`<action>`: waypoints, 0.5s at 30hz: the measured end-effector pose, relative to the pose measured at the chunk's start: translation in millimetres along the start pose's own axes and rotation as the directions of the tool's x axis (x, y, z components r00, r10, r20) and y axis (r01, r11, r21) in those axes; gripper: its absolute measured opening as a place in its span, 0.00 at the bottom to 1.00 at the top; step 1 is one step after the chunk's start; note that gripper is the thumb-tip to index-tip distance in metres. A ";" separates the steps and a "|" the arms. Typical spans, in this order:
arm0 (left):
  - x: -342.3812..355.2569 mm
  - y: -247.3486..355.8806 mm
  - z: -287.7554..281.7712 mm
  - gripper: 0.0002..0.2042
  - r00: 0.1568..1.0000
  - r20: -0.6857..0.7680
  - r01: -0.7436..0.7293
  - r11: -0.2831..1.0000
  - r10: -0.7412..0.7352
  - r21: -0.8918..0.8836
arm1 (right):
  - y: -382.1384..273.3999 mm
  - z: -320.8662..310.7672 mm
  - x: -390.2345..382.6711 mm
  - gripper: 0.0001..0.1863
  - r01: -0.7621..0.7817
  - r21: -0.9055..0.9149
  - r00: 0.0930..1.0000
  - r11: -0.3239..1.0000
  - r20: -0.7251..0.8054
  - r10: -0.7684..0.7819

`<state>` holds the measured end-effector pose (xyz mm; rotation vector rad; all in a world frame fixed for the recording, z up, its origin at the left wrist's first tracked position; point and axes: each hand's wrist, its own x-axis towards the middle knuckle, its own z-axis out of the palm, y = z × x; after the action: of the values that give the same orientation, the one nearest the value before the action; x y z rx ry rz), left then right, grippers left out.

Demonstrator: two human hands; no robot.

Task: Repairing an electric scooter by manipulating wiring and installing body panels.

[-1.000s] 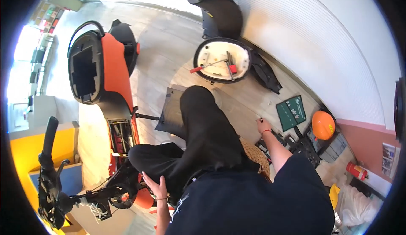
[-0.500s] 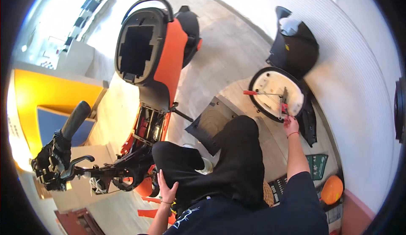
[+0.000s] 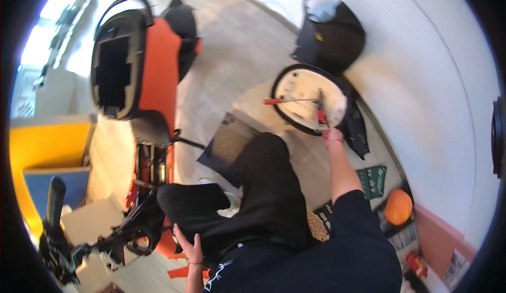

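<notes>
An upturned scooter seat (image 3: 298, 84), its pale underside facing up inside a dark rim, lies on the floor to my right. Across it rests a red-handled screwdriver (image 3: 272, 101). A second red-handled tool (image 3: 321, 116) with a dark metal head lies beside the screwdriver's shaft; its exact kind is unclear. At the near rim of the seat, my right hand (image 3: 332, 136) has its fingers closed around the lower end of this tool. My left hand (image 3: 188, 246) lies against my left thigh, fingers spread, holding nothing.
An orange scooter (image 3: 158, 71) with its seat opening bare stands ahead left; its black handlebar (image 3: 55, 203) is near left. A dark panel (image 3: 226, 148) lies by my knees. Black body parts (image 3: 337, 40) lean toward the wall. A green case (image 3: 372, 181) and orange helmet-like object (image 3: 398, 207) are at right.
My view has turned to the right, so everything appears further left and mostly higher. My right hand stays at the red-handled tool, and my left hand stays by my thigh.
</notes>
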<state>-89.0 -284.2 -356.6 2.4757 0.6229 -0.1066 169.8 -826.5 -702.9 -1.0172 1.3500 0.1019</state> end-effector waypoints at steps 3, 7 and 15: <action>9.7 0.3 2.9 0.39 0.999 0.040 -0.006 1.000 0.005 0.023 | -7.3 -1.0 -19.3 0.07 -0.080 0.118 0.986 0.990 -0.133 0.096; 15.5 5.2 7.5 0.40 0.998 0.068 0.004 1.000 -0.005 0.015 | -12.7 -21.6 -31.0 0.06 -0.076 0.180 0.989 0.981 -0.108 0.097; 16.1 -12.4 10.1 0.41 1.000 0.006 -0.008 1.000 0.008 0.004 | -83.8 10.9 -64.7 0.08 0.059 0.155 0.957 0.986 0.272 -0.100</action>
<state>-79.8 -274.2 -374.7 2.4807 0.6112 -0.1126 209.7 -838.0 -604.9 -0.8961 1.0421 0.0822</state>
